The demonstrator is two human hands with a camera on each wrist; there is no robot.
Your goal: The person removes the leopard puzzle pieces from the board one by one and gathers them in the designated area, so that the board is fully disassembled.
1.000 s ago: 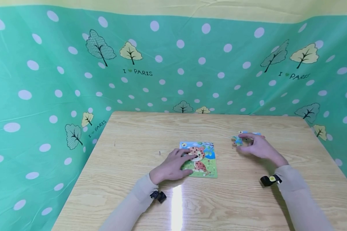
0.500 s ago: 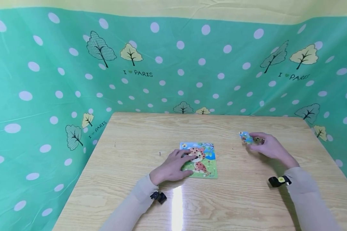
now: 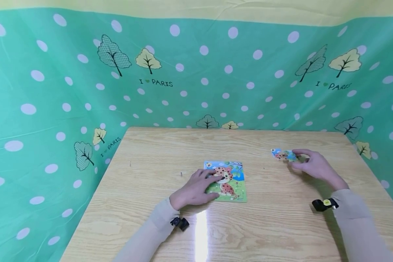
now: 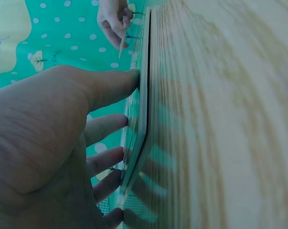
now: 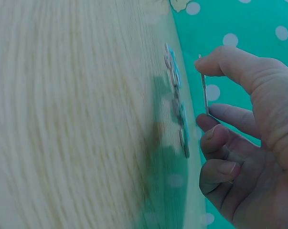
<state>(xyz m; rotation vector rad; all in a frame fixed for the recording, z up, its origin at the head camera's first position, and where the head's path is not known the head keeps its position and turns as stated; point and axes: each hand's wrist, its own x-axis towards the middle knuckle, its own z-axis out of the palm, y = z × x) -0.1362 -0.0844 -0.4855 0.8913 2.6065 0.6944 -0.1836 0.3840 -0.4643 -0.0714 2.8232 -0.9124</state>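
Right hand: we hold a loose puzzle piece on edge, pinched between thumb and forefinger, the other fingers curled beneath; it stands lifted just off the tabletop near the right edge, toward the far right corner. We judge it thin, light and stiff, best taken by its rim, and apt to slip from a slack pinch. Touching or just beside it lie the remaining loose pieces, flat in a small cluster. Left hand: our fingers are spread and nearly straight, pressing flat on the puzzle board at mid-table; the thumb meets its near edge. The board seems a thin, rigid card, liable to slide on smooth wood unless held down. Forearms come in from the near edge, wrists low.
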